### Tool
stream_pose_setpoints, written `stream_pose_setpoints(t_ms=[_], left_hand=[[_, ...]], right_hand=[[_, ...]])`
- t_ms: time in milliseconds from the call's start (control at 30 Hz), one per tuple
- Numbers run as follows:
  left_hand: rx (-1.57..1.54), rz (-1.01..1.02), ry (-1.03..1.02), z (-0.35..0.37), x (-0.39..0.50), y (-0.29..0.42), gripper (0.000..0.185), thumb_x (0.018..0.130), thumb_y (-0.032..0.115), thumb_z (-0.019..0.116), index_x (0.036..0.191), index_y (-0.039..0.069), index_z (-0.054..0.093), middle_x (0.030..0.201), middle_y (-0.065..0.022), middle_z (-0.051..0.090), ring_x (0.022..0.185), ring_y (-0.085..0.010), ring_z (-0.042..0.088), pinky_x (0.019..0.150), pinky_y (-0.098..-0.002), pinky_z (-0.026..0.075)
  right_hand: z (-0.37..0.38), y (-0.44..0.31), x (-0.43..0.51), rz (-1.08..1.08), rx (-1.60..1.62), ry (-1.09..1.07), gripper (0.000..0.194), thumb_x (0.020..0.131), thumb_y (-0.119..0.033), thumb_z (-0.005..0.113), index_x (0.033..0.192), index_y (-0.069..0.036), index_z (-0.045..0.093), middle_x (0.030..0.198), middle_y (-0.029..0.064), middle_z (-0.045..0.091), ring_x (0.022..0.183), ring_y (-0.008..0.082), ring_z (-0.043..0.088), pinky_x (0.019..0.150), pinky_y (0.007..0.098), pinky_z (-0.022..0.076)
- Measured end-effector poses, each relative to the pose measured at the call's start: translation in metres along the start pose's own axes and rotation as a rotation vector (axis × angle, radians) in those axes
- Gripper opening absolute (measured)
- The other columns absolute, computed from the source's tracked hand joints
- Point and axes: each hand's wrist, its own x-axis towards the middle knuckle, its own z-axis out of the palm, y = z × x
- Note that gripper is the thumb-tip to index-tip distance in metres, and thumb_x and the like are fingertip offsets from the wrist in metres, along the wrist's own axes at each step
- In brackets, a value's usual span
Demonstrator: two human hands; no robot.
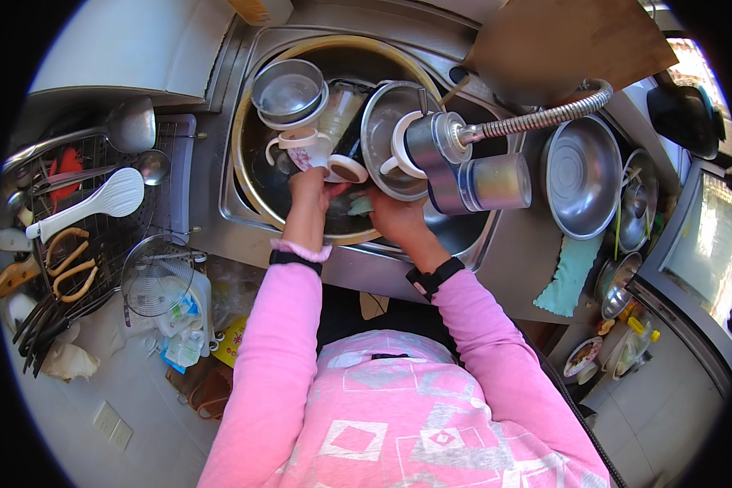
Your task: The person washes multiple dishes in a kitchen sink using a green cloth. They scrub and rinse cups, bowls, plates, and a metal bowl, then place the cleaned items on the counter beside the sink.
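A large round basin (244, 189) with a yellowish rim sits in the steel sink. My left hand (312, 194) reaches over its near rim beside a white cup with a floral pattern (308, 155) and a brown-bottomed white cup (346, 169); which one it grips is partly hidden. My right hand (396, 213) is closed on a pale green cloth (360, 206), below a metal pot or bowl (378, 143). A white mug (396, 163) lies in that bowl, partly under the faucet. Stacked metal bowls (287, 90) and a clear container (343, 107) are also in the basin.
A faucet (442, 158) with a filter and flexible metal hose hangs over the right side. Further right are a large steel bowl (584, 177) and a green cloth (568, 277). On the left, a wire rack (171, 140) holds ladles, a white rice paddle (100, 201) and scissors (73, 265).
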Motion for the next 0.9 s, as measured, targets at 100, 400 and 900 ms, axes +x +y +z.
stream_pose_setpoints(t_ms=[100,400,900], left_hand=[[0.089,0.080,-0.023,-0.017,-0.043,0.013,0.031,0.082,0.003,0.051,0.104,-0.019,0.053,0.088,-0.0249,0.066,0.067,-0.0344,0.070,0.051,-0.0367,0.061],[0.804,0.462,0.226,-0.053,-0.102,0.056,0.025,0.076,0.009,0.056,0.077,-0.014,0.063,0.062,-0.0244,0.064,0.047,-0.0296,0.064,0.044,-0.0386,0.051],[1.401,1.544,0.703,-0.106,-0.161,0.081,0.010,0.078,0.002,0.055,0.081,-0.001,0.046,0.082,-0.0216,0.054,0.074,-0.0431,0.058,0.062,-0.0505,0.049]], right_hand=[[0.001,-0.001,0.000,0.013,0.008,-0.067,0.049,0.071,-0.009,0.067,0.119,-0.010,0.062,0.125,0.0163,0.059,0.124,0.0360,0.050,0.106,0.0476,0.0383],[0.002,0.000,-0.003,-0.015,-0.018,-0.067,0.022,0.072,-0.009,0.064,0.093,-0.008,0.069,0.099,0.0135,0.066,0.093,0.0331,0.065,0.078,0.0449,0.0528],[0.005,-0.001,-0.006,0.044,-0.008,-0.087,0.029,0.073,-0.008,0.064,0.099,-0.017,0.073,0.092,0.0112,0.069,0.086,0.0315,0.067,0.072,0.0433,0.0536]])
